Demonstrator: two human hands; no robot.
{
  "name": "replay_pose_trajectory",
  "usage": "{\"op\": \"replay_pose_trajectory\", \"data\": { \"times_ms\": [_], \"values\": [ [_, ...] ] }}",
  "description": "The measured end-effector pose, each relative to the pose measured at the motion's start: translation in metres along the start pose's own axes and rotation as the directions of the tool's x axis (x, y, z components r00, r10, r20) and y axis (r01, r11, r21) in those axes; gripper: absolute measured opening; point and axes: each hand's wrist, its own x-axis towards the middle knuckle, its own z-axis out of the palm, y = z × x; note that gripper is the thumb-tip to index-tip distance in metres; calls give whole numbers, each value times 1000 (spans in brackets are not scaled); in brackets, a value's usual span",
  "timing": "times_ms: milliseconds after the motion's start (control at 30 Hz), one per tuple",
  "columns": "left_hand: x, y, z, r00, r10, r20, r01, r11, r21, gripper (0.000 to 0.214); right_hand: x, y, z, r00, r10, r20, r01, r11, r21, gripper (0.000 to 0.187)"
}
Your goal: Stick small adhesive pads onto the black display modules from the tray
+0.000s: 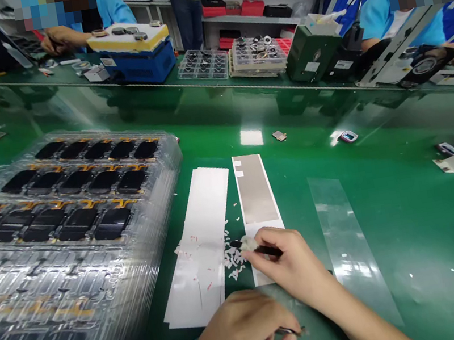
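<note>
My right hand [290, 264] is closed in a pinch on a thin black piece [266, 251] with a white scrap [248, 242] stuck at its tip. It hovers over the lower end of a grey-and-white liner strip [255, 191]. My left hand [240, 333], with a blue wrist strap, is closed near the table's front edge and grips metal tweezers [293, 330]. A pile of small white scraps [233, 259] lies just left of the right hand, between the liner strip and a wider white sheet [204, 242].
A stack of clear trays with black parts [70, 189] fills the left. A clear film strip [346, 243] lies to the right. Two small parts [279, 136] [348, 137] rest on the green belt. Across it stand a blue-and-yellow machine [135, 52], part trays [202, 62] and co-workers.
</note>
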Motion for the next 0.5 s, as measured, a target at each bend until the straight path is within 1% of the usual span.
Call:
{"op": "replay_pose_trajectory", "data": {
  "times_ms": [33,67,133,167,200,233,300,333,367,500],
  "values": [
    [0,1,0,1000,22,17,-22,1000,-11,17,2,0,1,1000,16,8,-16,1000,6,25],
    [-1,2,0,1000,11,23,-10,1000,-25,18,3,0,2,1000,24,15,-24,1000,15,23],
    [-2,3,1,997,-75,-8,73,992,-106,18,3,-1,2,999,29,21,-30,999,46,20],
    [-2,3,2,990,-135,-43,125,975,-185,15,2,-1,2,998,44,39,-47,994,94,20],
    [-2,3,3,975,-209,-81,178,942,-283,10,0,-1,2,995,72,73,-83,982,169,21],
    [-2,2,5,950,-288,-119,223,895,-387,6,-1,0,1,987,107,117,-135,956,259,23],
    [-1,0,9,893,-416,-171,266,796,-544,12,-4,1,-2,963,170,210,-247,869,428,28],
    [0,-2,10,868,-460,-185,281,763,-582,16,-5,2,-3,952,192,239,-287,829,480,31],
    [1,-3,11,849,-491,-197,292,746,-599,20,-6,4,-4,948,204,246,-305,807,505,33],
    [2,-4,12,807,-549,-216,335,728,-599,25,-12,6,-7,945,195,263,-313,774,551,35]
  ]
}}
